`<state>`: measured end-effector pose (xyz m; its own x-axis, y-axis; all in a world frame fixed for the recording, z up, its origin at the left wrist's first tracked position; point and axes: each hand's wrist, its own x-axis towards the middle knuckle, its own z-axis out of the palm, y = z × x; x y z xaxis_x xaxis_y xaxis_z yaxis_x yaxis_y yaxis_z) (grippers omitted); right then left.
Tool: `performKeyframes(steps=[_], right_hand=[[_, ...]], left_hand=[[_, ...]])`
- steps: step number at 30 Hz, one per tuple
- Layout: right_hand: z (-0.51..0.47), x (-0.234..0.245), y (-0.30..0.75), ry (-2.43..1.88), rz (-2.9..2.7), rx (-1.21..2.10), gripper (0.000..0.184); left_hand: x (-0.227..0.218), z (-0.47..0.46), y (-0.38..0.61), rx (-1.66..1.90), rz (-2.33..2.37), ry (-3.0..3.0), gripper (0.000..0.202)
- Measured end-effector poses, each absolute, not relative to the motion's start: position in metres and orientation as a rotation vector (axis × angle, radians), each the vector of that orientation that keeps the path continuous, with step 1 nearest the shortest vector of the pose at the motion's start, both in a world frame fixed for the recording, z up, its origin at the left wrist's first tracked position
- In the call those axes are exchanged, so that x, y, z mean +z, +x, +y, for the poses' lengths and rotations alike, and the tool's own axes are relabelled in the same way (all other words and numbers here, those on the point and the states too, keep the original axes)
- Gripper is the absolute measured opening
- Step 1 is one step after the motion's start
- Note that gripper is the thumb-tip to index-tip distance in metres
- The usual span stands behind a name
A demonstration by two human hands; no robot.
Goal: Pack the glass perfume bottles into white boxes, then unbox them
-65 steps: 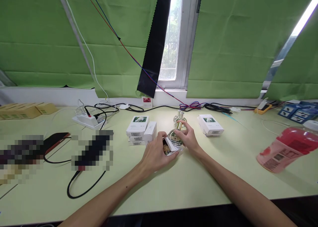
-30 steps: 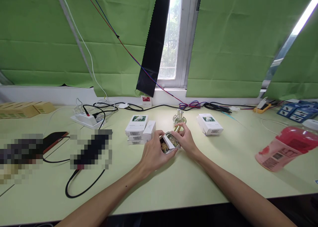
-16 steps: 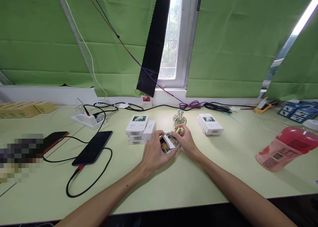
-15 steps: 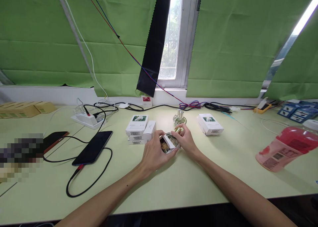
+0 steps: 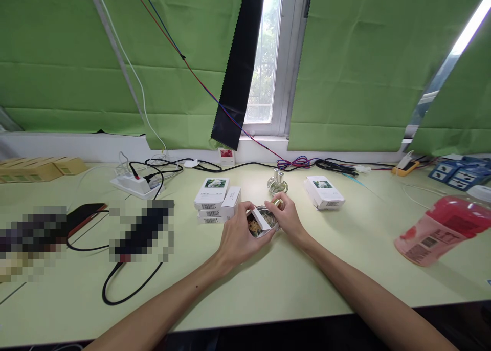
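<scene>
Between the fingers of my left hand is a small white box, open at its right end, with a flower picture on one face. My right hand pinches the gold-coloured cap of a round clear glass bottle, which looks like a perfume bottle. That bottle lies at the box's open end; how far in it sits, I cannot tell. Just beyond my right hand, more glass bottles with metallic caps stand together. Left of my left hand is a stack of white boxes, with another box leaning against it.
Another white box lies to the right. A pink-labelled plastic jar stands nearer the right edge. On the left are a power strip, a blurred-out phone and black cables. Blue boxes sit far right.
My right fingers and the gold-coloured cap have shifted slightly to the right. My left hand and the box stay in place.
</scene>
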<state>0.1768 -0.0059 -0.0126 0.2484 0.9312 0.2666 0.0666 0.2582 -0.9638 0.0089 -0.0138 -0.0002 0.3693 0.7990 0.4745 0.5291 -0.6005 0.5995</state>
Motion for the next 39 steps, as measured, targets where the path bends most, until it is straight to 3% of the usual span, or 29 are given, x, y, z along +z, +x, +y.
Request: performKeyframes(steps=[15,39], right_hand=[[-0.012,-0.006,0.175,-1.111,-1.123,0.793,0.050],[-0.010,-0.008,0.175,-1.031,-1.136,0.797,0.043]], left_hand=[[-0.004,-0.013,0.009,1.169,1.103,2.187,0.066],[-0.006,-0.014,0.009,1.203,0.976,2.182,0.065]])
